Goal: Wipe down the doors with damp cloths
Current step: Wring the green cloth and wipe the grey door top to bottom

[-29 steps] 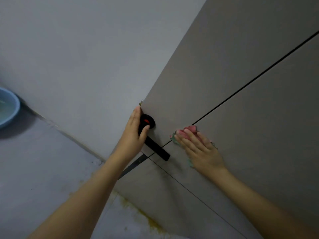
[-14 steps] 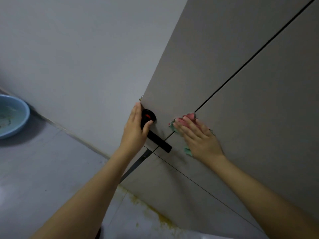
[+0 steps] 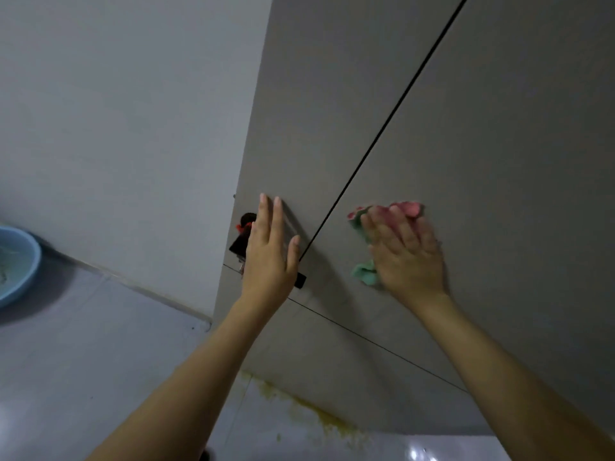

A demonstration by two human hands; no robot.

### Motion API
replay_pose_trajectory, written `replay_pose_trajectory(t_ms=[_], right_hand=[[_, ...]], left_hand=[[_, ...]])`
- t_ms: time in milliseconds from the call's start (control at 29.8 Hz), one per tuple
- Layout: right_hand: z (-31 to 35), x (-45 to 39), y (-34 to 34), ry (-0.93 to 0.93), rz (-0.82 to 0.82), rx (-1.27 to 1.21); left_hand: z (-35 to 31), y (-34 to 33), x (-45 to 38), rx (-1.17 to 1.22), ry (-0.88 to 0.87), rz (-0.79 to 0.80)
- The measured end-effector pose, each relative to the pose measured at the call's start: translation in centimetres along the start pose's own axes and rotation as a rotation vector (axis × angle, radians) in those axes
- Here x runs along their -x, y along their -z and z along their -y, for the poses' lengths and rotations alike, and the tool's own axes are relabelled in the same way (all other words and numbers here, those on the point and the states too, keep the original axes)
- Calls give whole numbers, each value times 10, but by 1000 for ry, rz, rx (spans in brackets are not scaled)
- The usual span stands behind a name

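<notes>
Two hands: both lie on the grey door [image 3: 466, 144].
Left hand [image 3: 270, 257]: fingers straight, palm flat on the door near its left edge, covering part of the black handle [image 3: 240, 242].
Right hand [image 3: 406, 257]: fingers straight and spread, pressing the cloth [image 3: 362, 276] flat to the door, right of the dark groove [image 3: 382, 134].
Cloth: pink and green, crumpled, showing above and left of the fingers.
Basin [image 3: 16, 264]: blue, on the floor [image 3: 83, 344] at the left edge.

A single head-worn camera looks forward and down, tilted, close to the grey door [image 3: 499, 161]; both forearms reach in from the bottom edge, floor [image 3: 83, 344] at lower left.
</notes>
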State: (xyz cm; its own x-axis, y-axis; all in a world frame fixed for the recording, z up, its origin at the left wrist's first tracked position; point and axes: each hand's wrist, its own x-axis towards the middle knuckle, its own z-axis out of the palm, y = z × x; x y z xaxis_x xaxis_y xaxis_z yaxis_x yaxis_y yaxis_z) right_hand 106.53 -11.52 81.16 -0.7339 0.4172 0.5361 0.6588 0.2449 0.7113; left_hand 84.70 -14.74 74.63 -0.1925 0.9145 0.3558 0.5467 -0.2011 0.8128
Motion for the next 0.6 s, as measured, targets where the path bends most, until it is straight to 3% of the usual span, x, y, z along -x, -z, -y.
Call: replay_pose_trajectory(t_ms=[101, 235, 369, 437, 605], right_hand=[[-17, 10, 5, -201, -49, 34], [19, -30, -3, -426, -115, -20], [18, -37, -5, -312, -85, -6], [-1, -15, 1, -347, -83, -18], [-42, 22, 21, -743, -144, 92]], left_hand=[[-12, -8, -1, 44, 18, 1], [-33, -11, -4, 66, -67, -34], [-53, -6, -18, 96, -114, -81], [-64, -4, -24, 117, -134, -99], [-81, -6, -26, 75, -137, -80]])
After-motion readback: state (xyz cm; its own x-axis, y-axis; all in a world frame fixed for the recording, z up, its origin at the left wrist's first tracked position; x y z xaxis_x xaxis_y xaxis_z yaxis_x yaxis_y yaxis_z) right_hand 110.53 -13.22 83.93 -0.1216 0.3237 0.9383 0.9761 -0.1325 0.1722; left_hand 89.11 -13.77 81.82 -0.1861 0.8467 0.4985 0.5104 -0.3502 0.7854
